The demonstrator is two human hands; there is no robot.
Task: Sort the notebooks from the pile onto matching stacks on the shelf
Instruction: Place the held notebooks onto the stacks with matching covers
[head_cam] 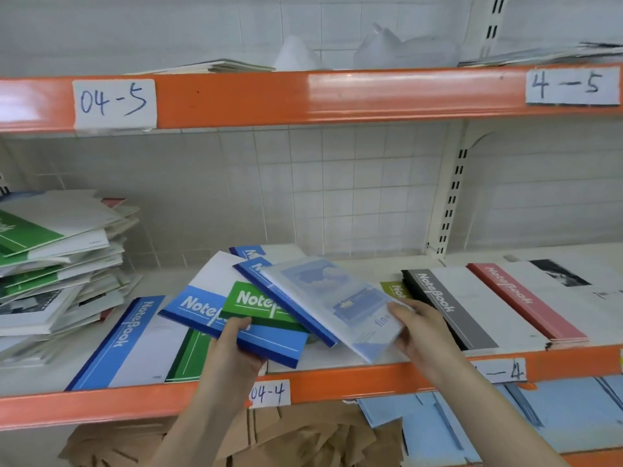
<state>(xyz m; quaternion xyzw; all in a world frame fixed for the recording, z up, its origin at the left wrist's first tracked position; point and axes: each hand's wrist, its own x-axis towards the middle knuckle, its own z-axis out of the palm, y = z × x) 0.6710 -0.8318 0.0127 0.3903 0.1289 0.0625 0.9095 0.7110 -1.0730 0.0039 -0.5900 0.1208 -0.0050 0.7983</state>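
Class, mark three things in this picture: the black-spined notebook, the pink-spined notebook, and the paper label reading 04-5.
black-spined notebook (pixel 441 298): head view, on its dark spine band.
pink-spined notebook (pixel 519 294): head view, on its pink spine band.
04-5 label (pixel 114 103): head view, centre of the paper.

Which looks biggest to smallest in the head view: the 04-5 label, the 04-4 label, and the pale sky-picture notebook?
1. pale sky-picture notebook
2. 04-5 label
3. 04-4 label; the left forearm hides part of it, so its full size is unsure.
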